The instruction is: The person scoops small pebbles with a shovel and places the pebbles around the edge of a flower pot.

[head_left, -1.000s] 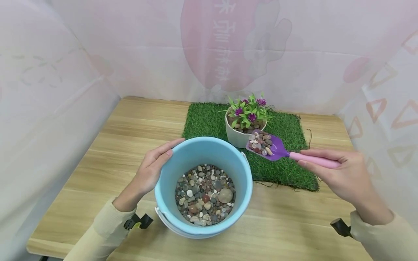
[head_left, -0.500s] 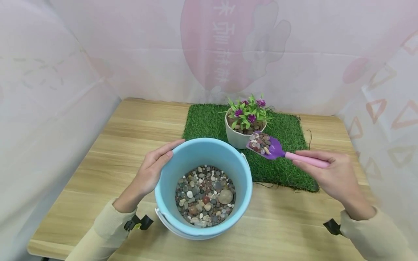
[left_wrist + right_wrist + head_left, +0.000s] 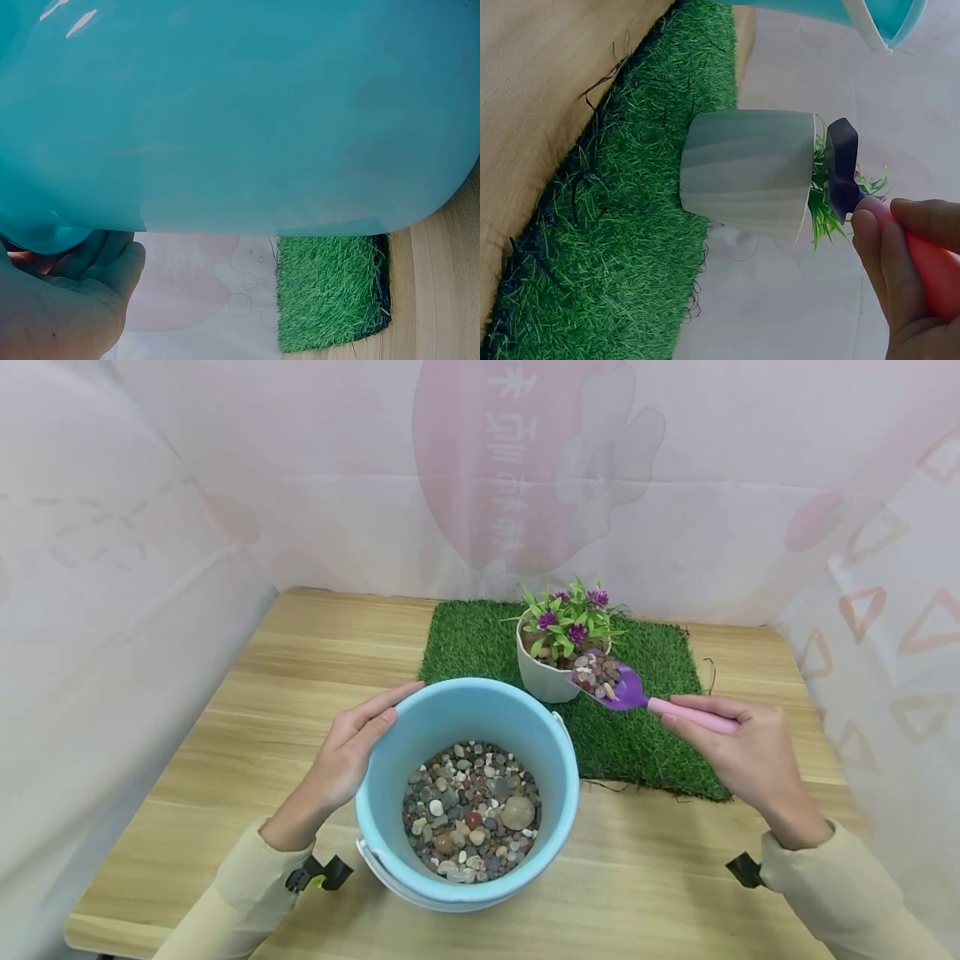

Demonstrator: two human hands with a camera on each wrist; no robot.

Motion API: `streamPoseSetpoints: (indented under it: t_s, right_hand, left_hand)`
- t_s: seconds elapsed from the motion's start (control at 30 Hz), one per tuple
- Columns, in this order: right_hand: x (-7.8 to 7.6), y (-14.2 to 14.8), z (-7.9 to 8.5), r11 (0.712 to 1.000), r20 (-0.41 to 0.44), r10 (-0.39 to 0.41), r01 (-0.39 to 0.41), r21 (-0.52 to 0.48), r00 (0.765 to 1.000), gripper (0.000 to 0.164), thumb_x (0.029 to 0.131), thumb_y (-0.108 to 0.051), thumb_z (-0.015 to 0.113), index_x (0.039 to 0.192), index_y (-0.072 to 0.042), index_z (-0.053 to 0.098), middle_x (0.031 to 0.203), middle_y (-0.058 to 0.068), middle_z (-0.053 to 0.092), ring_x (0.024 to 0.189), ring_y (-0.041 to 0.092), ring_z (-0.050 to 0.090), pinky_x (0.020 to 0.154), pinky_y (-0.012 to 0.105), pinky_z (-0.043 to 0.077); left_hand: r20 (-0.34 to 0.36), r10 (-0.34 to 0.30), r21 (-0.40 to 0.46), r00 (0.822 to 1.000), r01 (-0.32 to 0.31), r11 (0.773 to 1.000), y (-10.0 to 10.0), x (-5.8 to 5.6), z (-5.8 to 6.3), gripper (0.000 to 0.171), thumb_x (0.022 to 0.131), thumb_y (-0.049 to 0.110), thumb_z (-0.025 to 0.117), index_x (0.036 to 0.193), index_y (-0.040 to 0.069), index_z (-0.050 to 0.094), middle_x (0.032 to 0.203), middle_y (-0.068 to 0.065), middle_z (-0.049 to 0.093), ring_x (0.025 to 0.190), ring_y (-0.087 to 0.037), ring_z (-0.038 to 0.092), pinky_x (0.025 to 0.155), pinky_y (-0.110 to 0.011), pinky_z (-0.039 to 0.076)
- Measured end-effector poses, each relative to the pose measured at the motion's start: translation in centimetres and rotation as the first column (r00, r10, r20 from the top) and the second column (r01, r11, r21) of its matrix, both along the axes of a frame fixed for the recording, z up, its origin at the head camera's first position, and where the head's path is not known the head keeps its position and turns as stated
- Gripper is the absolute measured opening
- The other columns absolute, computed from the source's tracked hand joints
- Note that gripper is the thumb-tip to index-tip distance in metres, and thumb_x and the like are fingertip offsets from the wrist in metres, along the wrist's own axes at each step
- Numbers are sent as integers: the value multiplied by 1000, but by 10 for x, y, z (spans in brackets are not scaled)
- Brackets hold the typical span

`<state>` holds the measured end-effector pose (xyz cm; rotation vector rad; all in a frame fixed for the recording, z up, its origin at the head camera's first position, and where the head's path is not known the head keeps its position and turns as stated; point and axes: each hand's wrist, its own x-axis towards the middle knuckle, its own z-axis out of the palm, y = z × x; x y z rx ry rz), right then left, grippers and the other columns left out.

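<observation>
My right hand [image 3: 750,752] grips the pink handle of a small purple garden trowel [image 3: 628,687], whose blade carries a heap of pebbles [image 3: 596,672]. The blade overlaps the front right rim of a white flowerpot [image 3: 546,679] with purple flowers and pebbles inside. In the right wrist view the trowel [image 3: 843,169] is beside the pot's mouth, above the pot [image 3: 746,169]. My left hand [image 3: 341,756] holds the left rim of a light blue bucket [image 3: 480,689], thumb on the rim and fingers along the outside. Many mixed pebbles [image 3: 472,810] cover the bucket's bottom.
Under the flowerpot lies a green artificial grass mat [image 3: 648,743] with frayed edges. Everything stands on a wooden table [image 3: 277,668], enclosed by printed white cloth [image 3: 330,502] at the back and sides. The bucket's white handle [image 3: 397,881] hangs down in front.
My right hand has moved left, bringing the loaded trowel from beside the flowerpot slightly up over its front rim. The left hand and bucket have stayed in place.
</observation>
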<state>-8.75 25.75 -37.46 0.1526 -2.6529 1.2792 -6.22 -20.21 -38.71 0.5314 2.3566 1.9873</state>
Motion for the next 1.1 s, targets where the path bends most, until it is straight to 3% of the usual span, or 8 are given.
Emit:
streamPoseSetpoints:
  t_s: [0.13,0.27,0.5,0.83,1.1]
  right_hand:
    - [-4,-5,-1,1000,-14,4,-4,-22,1000,25,89,-31,88,109,-17,85,97,-4,82,83,-9,75,55,11,58]
    - [-8,-11,-1,1000,-34,5,-6,-30,999,25,88,-32,88,107,-16,85,97,3,82,81,-8,75,47,13,52]
    - [-13,-20,5,999,-15,-22,22,27,1000,34,90,-45,84,109,-16,84,99,8,82,69,-6,73,38,21,43]
    - [-28,-28,20,994,9,13,-14,107,1000,40,93,-47,81,111,-11,84,100,13,82,52,7,61,34,23,35]
    - [-41,-37,39,987,32,35,-40,157,999,33,94,-36,82,108,-7,83,100,17,82,63,10,72,37,24,42]
  left_hand:
    - [-12,-5,2,1000,5,1000,0,0,-1,45,116,15,35,154,-7,48,150,-31,56,115,-19,76,86,-48,69]
    - [-23,-10,10,1000,10,1000,0,0,-2,45,116,14,35,153,-9,47,149,-32,57,114,-19,76,85,-49,69]
    - [-27,-12,14,1000,12,1000,0,0,-3,45,116,14,35,153,-9,47,149,-32,56,115,-19,76,85,-49,69]
    - [-28,-11,16,1000,11,1000,0,-1,-3,45,116,14,35,153,-7,48,148,-32,57,114,-20,76,84,-52,69]
    - [-31,-12,19,999,13,1000,0,-1,-3,45,116,13,36,152,-10,47,148,-33,57,113,-20,77,84,-51,69]
